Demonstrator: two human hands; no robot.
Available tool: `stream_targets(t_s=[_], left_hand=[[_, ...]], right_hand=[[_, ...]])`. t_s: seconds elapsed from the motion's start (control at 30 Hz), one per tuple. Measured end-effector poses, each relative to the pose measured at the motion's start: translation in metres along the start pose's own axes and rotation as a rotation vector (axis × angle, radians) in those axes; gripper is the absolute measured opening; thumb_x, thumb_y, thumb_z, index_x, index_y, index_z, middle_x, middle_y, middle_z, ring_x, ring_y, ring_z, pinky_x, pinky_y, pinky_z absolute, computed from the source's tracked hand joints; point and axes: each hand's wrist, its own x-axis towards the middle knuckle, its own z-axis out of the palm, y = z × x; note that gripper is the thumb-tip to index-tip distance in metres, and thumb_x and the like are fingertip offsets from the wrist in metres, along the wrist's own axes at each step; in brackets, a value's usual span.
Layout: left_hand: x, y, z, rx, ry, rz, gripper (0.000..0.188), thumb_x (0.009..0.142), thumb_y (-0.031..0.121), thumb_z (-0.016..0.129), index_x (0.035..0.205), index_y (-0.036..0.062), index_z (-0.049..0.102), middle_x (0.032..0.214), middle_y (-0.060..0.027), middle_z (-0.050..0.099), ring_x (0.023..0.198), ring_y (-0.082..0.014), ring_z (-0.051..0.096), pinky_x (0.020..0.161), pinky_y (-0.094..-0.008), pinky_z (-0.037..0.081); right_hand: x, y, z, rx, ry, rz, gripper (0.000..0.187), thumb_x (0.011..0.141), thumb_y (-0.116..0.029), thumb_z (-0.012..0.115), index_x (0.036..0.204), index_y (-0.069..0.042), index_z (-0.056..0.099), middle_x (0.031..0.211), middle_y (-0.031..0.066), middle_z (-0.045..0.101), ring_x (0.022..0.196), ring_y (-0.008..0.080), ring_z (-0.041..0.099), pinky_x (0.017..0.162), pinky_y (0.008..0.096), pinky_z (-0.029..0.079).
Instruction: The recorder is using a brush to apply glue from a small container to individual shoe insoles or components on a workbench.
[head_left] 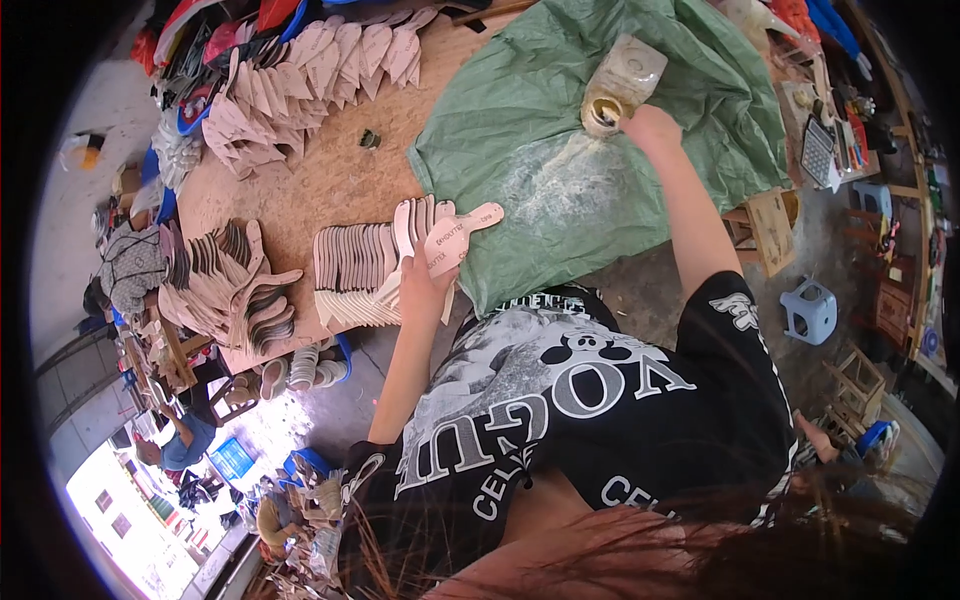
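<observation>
My left hand (425, 290) is closed on a pale pink insole (447, 247) with printing on it, and its narrow end points right over the green sheet. Directly beside that hand stands a tightly packed row of insoles (355, 258) on the table. My right hand (652, 132) reaches far forward, its fingers closed at the round mouth of a glue-crusted plastic jug (636, 68) that lies on the sheet. Whatever those fingers grip is hidden at the opening. Whitish dried smears mark the green plastic sheet (520, 255) below the jug.
More insoles (375, 50) spread in overlapping rows across the back left of the wooden table (400, 130). Another stack (225, 290) sits at its left edge. A blue stool (808, 310) stands on the floor at right. Another person (185, 440) is at lower left.
</observation>
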Motion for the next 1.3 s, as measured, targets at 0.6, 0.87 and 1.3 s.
stream_targets(t_s=[0.6,0.87,1.3], left_hand=[[0.005,0.027,-0.022,0.044,-0.039,-0.051,0.047,0.085,0.014,0.052,0.125,-0.0072,0.041,0.092,-0.0248,0.058,0.086,-0.0425,0.058,0.074,-0.0485,0.046],[0.027,0.007,0.003,-0.433,-0.162,-0.128,0.022,0.081,0.013,0.051,0.092,-0.0055,0.055,0.067,-0.0172,0.064,0.063,-0.0300,0.064,0.060,-0.0415,0.048],[0.018,0.006,0.006,-0.628,-0.202,-0.195,0.017,0.081,0.007,0.046,0.088,-0.0065,0.055,0.064,-0.0141,0.063,0.048,-0.0179,0.057,0.048,-0.0323,0.046]], right_hand=[[-0.090,0.008,0.066,0.389,0.002,-0.309,0.050,0.086,-0.047,0.054,0.072,0.000,0.064,0.068,0.0191,0.060,0.062,0.0358,0.058,0.058,0.0450,0.043],[-0.183,-0.067,0.149,0.704,-0.324,-0.559,0.050,0.085,-0.048,0.058,0.068,-0.001,0.062,0.061,0.0179,0.056,0.056,0.0353,0.053,0.054,0.0424,0.041],[-0.184,-0.052,0.159,0.392,-0.003,-0.466,0.049,0.086,-0.050,0.052,0.066,-0.006,0.059,0.066,0.0159,0.060,0.064,0.0360,0.060,0.057,0.0474,0.045]])
